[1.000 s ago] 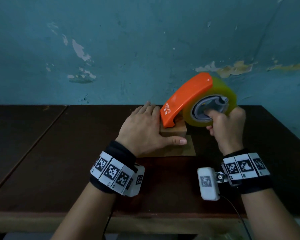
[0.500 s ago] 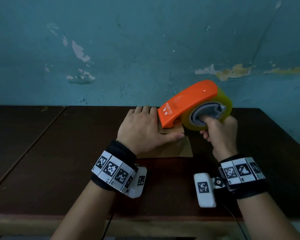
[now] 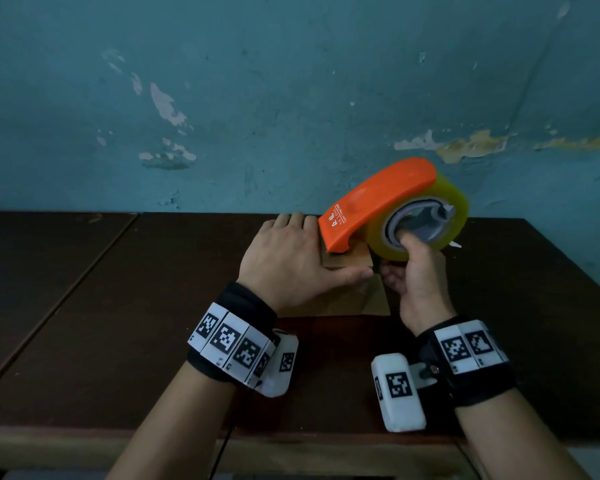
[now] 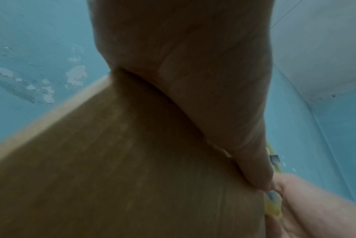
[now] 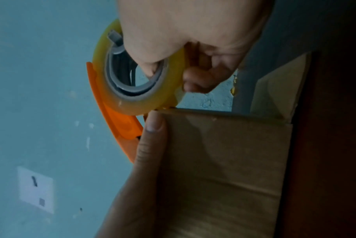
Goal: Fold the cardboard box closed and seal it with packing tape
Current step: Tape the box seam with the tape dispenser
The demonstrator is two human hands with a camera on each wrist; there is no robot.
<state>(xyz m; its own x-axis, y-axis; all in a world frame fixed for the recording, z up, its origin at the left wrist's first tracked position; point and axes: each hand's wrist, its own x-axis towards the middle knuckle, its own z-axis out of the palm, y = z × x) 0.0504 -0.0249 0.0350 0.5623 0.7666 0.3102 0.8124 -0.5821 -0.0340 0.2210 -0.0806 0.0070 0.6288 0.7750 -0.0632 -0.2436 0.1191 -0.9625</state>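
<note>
A small brown cardboard box (image 3: pixel 349 263) stands on the dark wooden table (image 3: pixel 118 323), near its far edge. My left hand (image 3: pixel 291 261) lies flat on the box top, fingers straight, thumb along the near edge. In the right wrist view that thumb (image 5: pixel 150 145) runs along the box (image 5: pixel 223 169) edge. My right hand (image 3: pixel 418 271) grips an orange tape dispenser (image 3: pixel 378 199) with a yellowish tape roll (image 3: pixel 458 209), thumb inside the core. The dispenser's nose rests on the box top beside my left fingers. The left wrist view shows only the palm (image 4: pixel 193 72) on cardboard (image 4: pixel 111 161).
A peeling teal wall (image 3: pixel 291 98) rises right behind the table. One box flap (image 3: pixel 374 296) lies flat on the table toward me. A seam in the tabletop (image 3: pixel 66 289) runs at the left. The table's front edge (image 3: pixel 84 445) is near my forearms.
The dispenser has tipped lower, its nose coming down onto the box top, and my right hand has dropped closer to the box. My left hand stays pressed on the top.
</note>
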